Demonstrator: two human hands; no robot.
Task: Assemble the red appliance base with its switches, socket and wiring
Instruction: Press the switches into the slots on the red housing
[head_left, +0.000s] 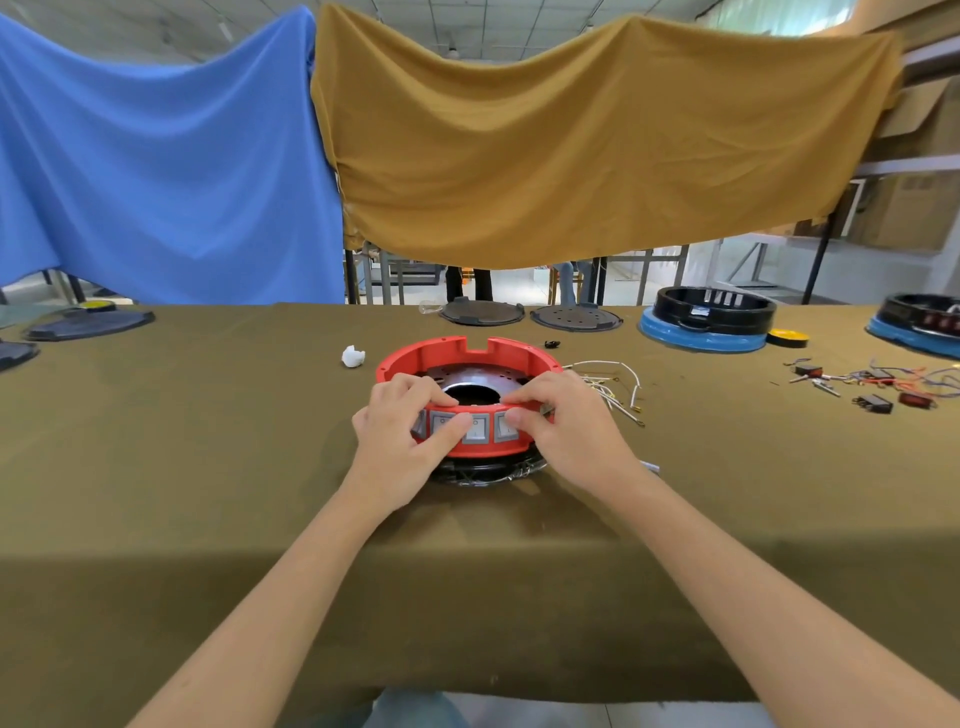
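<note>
Nearest, two bare forearms reach over the front edge of the tabletop (208, 493), which is draped in a matte olive cloth. Both hands meet at the near wall of the red appliance base (457, 353), a round, smooth plastic ring with two notches in its far rim. The left hand (400, 447) grasps the base's near rim, fingers curled over the top edge and thumb pressed flat on the outer wall. The right hand (566, 431) grips the rim just beside it in the same way, its thumb on the outer wall too. Between the thumbs sit rectangular grey rocker switches (475, 430), set in the base's wall; three faces show, a fourth is half hidden by the left hand. Under the base lies a black disc (488, 475) with a glossy edge. Inside the base is a dark perforated metal plate (467, 375) with a round central hole.

Right of the base trail thin white wires (618, 384) with metal tips. Left of it rests one crumpled white wad (353, 356). Farther right of the base lie scattered switches and coloured leads (878, 387). Beyond the base sit two flat dark round plates (530, 314), and to their right two black rings on blue bases (706, 319). Behind everything hang two cloths, one blue (156, 156), one mustard (571, 145).
</note>
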